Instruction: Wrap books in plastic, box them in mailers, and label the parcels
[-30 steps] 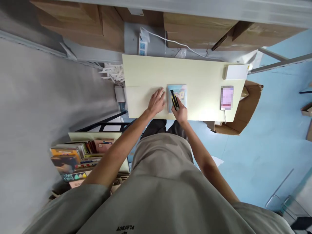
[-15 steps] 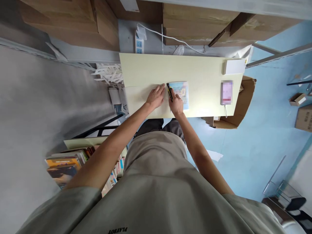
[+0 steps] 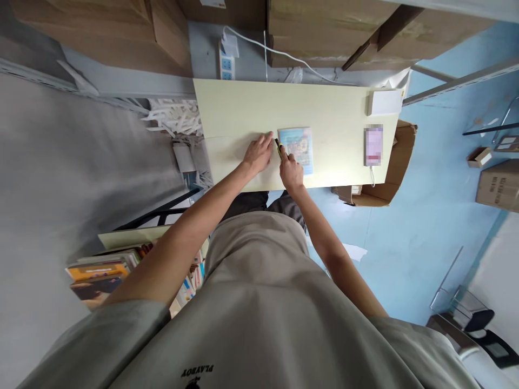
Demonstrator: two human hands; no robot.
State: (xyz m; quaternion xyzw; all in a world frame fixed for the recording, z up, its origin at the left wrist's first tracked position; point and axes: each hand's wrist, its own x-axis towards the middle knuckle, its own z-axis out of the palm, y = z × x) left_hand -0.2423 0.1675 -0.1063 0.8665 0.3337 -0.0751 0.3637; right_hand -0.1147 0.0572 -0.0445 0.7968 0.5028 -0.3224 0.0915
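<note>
**A:** Take the book [image 3: 297, 147] with the pale blue cover as your mark. It lies flat on the cream table [image 3: 332, 116], close to the edge nearest you. Your right hand [image 3: 291, 172] sits at the book's near left corner, fingers curled tight round a yellow-and-black utility knife [image 3: 279, 148].

**B:** The knife runs along the book's left edge, pointing away from you. Whether its tip touches the cover, you cannot tell from here; it is too small.

**A:** Your left hand [image 3: 257, 154] is just left of the book, palm down on the table with the fingers stretched out loosely. It grips nothing. Its fingertips come close to the knife, almost against it.

**B:** Well to the right of the book lies a phone [image 3: 373, 145], face up, with a cable trailing from its near end. Beyond the phone, further from the book, a white box [image 3: 383, 101] sits at the far right corner.

**A:** Past the book, off the far edge of the table, a power strip [image 3: 226, 64] lies with a white cord plugged in. Far to the book's left and nearer to you, a stack of books [image 3: 97, 273] sits low beside your left arm.
</note>
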